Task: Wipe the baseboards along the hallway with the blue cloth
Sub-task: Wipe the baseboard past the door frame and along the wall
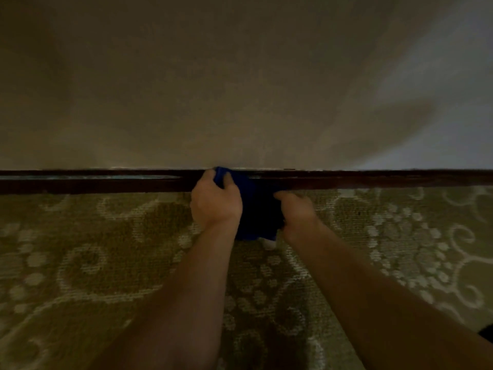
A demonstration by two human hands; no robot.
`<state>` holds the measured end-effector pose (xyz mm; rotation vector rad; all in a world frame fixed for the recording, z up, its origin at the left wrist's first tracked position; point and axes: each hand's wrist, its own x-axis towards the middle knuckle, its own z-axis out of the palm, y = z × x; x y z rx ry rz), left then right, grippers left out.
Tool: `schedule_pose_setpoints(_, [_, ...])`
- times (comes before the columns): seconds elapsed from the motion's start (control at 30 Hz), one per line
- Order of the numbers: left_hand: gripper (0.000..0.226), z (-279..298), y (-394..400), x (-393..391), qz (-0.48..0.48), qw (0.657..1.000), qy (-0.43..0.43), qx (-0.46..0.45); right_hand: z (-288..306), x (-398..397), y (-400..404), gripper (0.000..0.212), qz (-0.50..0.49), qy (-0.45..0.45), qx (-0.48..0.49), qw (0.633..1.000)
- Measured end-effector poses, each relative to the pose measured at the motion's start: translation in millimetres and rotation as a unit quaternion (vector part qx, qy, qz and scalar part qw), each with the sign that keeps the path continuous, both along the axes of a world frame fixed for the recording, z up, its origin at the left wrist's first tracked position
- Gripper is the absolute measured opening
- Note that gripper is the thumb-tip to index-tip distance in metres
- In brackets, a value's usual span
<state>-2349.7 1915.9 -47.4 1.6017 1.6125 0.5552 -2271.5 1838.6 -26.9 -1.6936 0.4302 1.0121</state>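
Gripping blue cloth (pixel 253 209) against dark baseboard (pixel 106 181), left hand (pixel 216 201), right hand (pixel 297 213), right fingers hidden.

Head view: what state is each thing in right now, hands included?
Blue cloth: bunched, held by both hands, its top edge against the baseboard.
Left hand: fingers curled round the cloth's upper left part.
Right hand: holds the cloth's right side.
Baseboard: dark, with a pale streak left of the hands.
Carpet: patterned, flat.

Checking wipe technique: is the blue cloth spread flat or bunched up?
Bunched. The blue cloth is gathered between the left hand and right hand, its top against the baseboard.
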Motion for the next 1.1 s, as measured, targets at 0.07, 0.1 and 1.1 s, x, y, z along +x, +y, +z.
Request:
schedule_pose_setpoints(0.07, [0.022,2.2,-7.6,11.1,0.065,0.998,-0.003,-0.018,0.1,-11.5,7.2,0.018,0.011,-0.021,0.009,1.000])
schedule_pose_setpoints(0.1, [0.020,4.6,-11.6,16.5,0.084,0.996,-0.003,-0.027,0.3,-13.5,6.6,0.015,0.010,-0.035,0.008,0.999])
schedule_pose_setpoints(1.1, [0.035,-24.1,-33.2,-1.0,0.207,0.843,-0.274,-0.415,-13.6,-15.8,32.8,0.023,0.052,-0.432,-0.226,0.872])
